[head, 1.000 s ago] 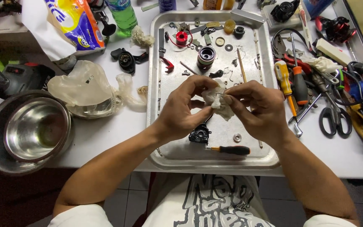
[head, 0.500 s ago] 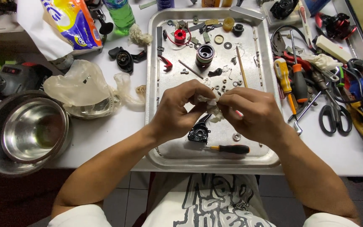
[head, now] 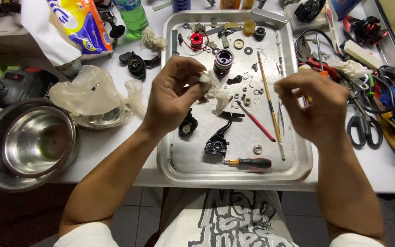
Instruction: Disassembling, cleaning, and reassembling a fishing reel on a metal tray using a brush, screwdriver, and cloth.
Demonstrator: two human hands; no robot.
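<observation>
In the head view, the left hand (head: 172,93) hovers over the metal tray (head: 179,158), near the tray's upper left area. Its fingers (head: 193,84) pinch a crumpled white tissue (head: 214,89), which hangs out of the grip toward 3 o'clock and droops down a little. The fingers are curled closely around it, the wrist bent, the forearm coming up from 7 o'clock.

The right hand (head: 314,105) is at 3 o'clock from the tissue, well apart from it, above the tray's right edge. Its fingers are half curled with the tips near each other; whether something small is between them, one cannot tell.

The tissue looks soft and wrinkled. Under it, at 6 o'clock, lies a black crank-shaped part (head: 220,137), hard and glossy. At 5 o'clock lies a small screwdriver (head: 248,162) with orange and black handle. The tray is dull, shiny metal with a rounded rim.
</observation>
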